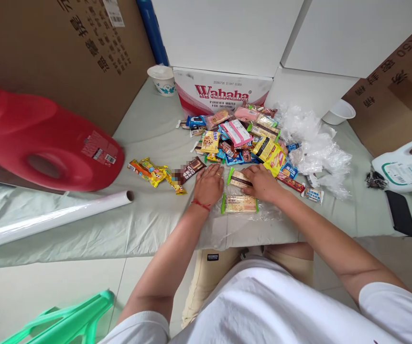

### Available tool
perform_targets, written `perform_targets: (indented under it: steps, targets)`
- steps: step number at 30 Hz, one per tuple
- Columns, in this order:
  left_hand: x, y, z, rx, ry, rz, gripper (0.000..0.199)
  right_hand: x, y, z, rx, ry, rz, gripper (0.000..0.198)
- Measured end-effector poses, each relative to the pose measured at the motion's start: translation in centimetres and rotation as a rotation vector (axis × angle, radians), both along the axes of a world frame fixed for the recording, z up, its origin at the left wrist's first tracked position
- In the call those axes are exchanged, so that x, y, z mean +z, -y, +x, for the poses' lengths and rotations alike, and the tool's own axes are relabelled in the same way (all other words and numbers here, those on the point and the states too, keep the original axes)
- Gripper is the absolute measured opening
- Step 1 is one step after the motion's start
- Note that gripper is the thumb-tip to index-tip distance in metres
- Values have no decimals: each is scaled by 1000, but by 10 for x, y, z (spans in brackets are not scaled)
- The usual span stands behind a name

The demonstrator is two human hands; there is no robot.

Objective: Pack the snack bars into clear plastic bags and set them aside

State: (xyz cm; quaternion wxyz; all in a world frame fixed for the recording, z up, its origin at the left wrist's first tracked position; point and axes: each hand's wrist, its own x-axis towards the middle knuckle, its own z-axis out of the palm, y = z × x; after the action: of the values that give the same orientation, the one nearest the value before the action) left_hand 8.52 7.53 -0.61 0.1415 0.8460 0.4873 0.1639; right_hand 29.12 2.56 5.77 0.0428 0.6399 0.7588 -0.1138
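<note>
My right hand grips the right end of a soda biscuit packet with green ends, fingers above and thumb below. A second soda biscuit packet lies flat just below it, on a clear plastic bag. My left hand rests palm down with its fingers stretched out, beside the packets and holding nothing I can see. Left of it lie a dark brown snack packet and several yellow snack packets. A heap of mixed wrapped snacks spreads beyond both hands.
Crumpled clear plastic bags lie right of the heap. Behind stands a Wahaha carton, with a paper cup beside it. A red jug and a white roll are at left; a white bottle and black phone at right.
</note>
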Motion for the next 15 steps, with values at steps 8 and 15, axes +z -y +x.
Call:
perform_targets:
  steps: [8,15]
  targets:
    - [4,1,0,5,6,-11,49,15,15,3,63,-81,137,55]
    - [2,0,-2,-6,-7,-14,49,5,37,-7,294,-226,-2,57]
